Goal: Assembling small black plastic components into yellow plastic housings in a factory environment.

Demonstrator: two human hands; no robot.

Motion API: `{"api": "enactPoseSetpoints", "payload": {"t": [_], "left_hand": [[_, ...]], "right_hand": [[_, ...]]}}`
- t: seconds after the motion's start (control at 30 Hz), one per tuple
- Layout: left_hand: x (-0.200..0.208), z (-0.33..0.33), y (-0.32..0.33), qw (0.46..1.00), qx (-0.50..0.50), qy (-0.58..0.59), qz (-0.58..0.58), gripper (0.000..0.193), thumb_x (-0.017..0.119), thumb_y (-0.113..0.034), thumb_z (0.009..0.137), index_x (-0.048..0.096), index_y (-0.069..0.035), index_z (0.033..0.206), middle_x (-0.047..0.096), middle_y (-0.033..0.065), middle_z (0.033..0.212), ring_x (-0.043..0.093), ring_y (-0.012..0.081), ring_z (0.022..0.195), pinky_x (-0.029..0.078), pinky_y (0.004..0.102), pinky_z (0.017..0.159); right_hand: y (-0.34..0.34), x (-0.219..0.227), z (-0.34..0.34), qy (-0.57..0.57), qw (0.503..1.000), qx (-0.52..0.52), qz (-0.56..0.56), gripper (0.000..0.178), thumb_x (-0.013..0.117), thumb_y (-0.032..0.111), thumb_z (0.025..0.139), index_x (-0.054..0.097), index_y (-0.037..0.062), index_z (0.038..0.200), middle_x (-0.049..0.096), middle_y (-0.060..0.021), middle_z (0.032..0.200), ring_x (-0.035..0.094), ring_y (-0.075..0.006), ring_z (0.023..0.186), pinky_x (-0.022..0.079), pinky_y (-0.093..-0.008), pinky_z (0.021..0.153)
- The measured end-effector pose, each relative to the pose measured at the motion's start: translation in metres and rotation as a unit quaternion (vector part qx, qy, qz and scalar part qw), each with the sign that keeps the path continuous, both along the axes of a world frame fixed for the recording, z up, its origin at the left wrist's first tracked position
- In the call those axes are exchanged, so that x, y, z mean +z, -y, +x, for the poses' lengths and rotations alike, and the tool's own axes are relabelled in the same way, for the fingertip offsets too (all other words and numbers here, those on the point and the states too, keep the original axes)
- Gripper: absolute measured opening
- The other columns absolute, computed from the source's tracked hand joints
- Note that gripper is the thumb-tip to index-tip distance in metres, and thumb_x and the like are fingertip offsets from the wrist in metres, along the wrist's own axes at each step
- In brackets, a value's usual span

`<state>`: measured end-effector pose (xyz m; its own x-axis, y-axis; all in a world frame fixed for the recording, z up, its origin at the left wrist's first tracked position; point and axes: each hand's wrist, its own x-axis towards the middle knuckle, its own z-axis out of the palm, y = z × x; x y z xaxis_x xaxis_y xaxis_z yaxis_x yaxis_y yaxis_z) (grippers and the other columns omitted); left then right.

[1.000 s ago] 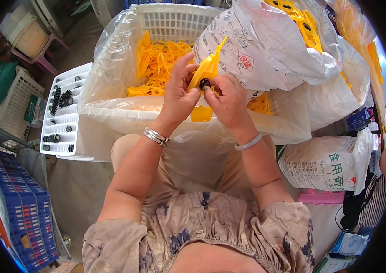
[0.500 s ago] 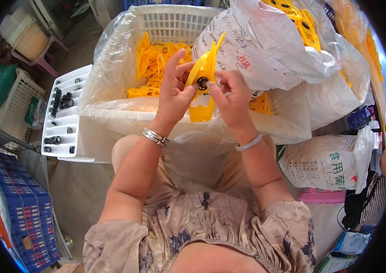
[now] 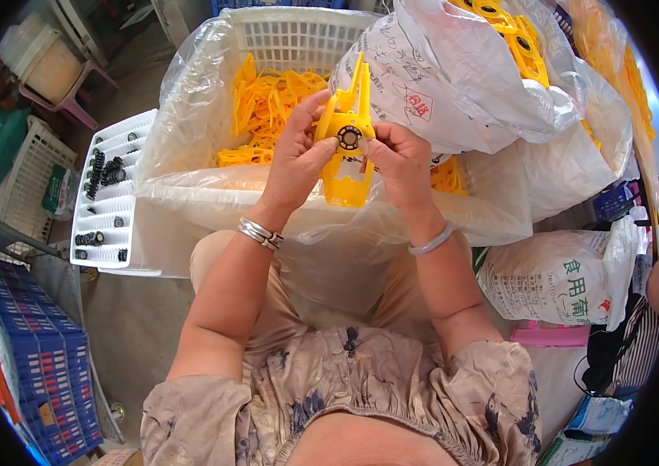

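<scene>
Between both hands I hold a yellow plastic frame (image 3: 347, 189), with long prongs pointing away from me. A round black ring-shaped part (image 3: 349, 139) sits in the frame's middle. My left hand (image 3: 300, 147) grips the left side, its thumb at the ring's edge. On the other side my right hand (image 3: 401, 159) is closed on the frame, with its thumb by the ring's right edge. Behind and below the hands is a white basket (image 3: 290, 43) lined with clear plastic, where a heap of yellow plastic pieces (image 3: 267, 109) lies.
At the left a white ridged tray (image 3: 116, 203) holds several black round parts (image 3: 96, 172). A big white sack (image 3: 438, 85) leans over the basket's right side, with yellow frames (image 3: 530, 50) on top. Blue crates (image 3: 38, 349) stand lower left; another printed sack (image 3: 551, 276) lies right.
The yellow frame has tilted so the black ring faces me more squarely. My right fingers have moved from over the ring to the frame's right side.
</scene>
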<state>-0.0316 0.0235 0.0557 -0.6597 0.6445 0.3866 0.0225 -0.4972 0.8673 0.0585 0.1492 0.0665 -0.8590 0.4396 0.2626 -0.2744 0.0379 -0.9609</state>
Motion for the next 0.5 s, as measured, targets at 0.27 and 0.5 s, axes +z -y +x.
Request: {"api": "enactPoseSetpoints", "payload": {"t": [0.27,0.5], "left_hand": [[-0.001,0.004,-0.002,0.997,0.073,-0.012,-0.014,0.052,0.050,0.003,0.077,0.037,-0.005,0.127,0.045,0.0091,0.112,0.051,0.0155,0.100,0.040,0.0254,0.089],[0.001,-0.003,0.001,0.982,0.106,-0.120,-0.097,0.021,0.054,-0.008,0.074,0.062,0.003,0.090,0.045,0.0112,0.101,0.043,0.0179,0.099,0.039,0.0278,0.081]], "right_hand": [[-0.002,-0.010,-0.001,-0.081,0.997,0.003,-0.020,0.015,0.055,0.001,0.082,0.057,-0.0070,0.094,0.061,-0.0071,0.083,0.056,-0.0094,0.065,0.048,-0.0220,0.060],[0.000,-0.004,0.000,-0.076,0.997,0.019,-0.022,0.016,0.053,0.001,0.082,0.056,-0.0071,0.095,0.060,-0.0068,0.083,0.055,-0.0091,0.066,0.048,-0.0227,0.059]]}}
